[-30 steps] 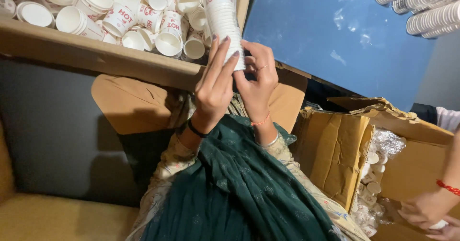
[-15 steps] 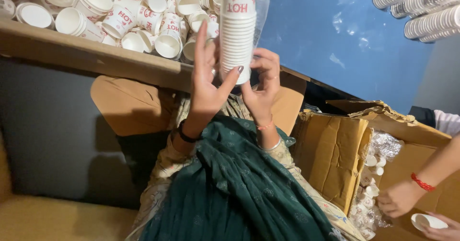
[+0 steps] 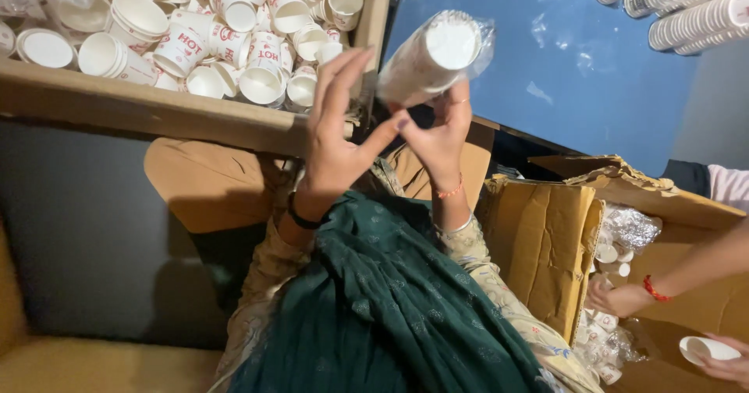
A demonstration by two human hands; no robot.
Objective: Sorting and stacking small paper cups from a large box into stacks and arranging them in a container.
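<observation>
White cup stack (image 3: 427,59) in plastic sleeve, tilted up-right; right hand (image 3: 438,131) clamps it, left hand (image 3: 335,139) open alongside, fingers splayed.

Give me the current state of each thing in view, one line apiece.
Sleeve of stacked cups: wrapped in clear plastic, tilted, end toward the camera.
Right hand: gripping the sleeve from below.
Left hand: fingers spread, thumb at the sleeve.
Upper cardboard box: open, full of loose paper cups.
Right-hand cardboard box: open, flaps up, cups and plastic inside.
Co-worker's hand: reaching into that box.
</observation>
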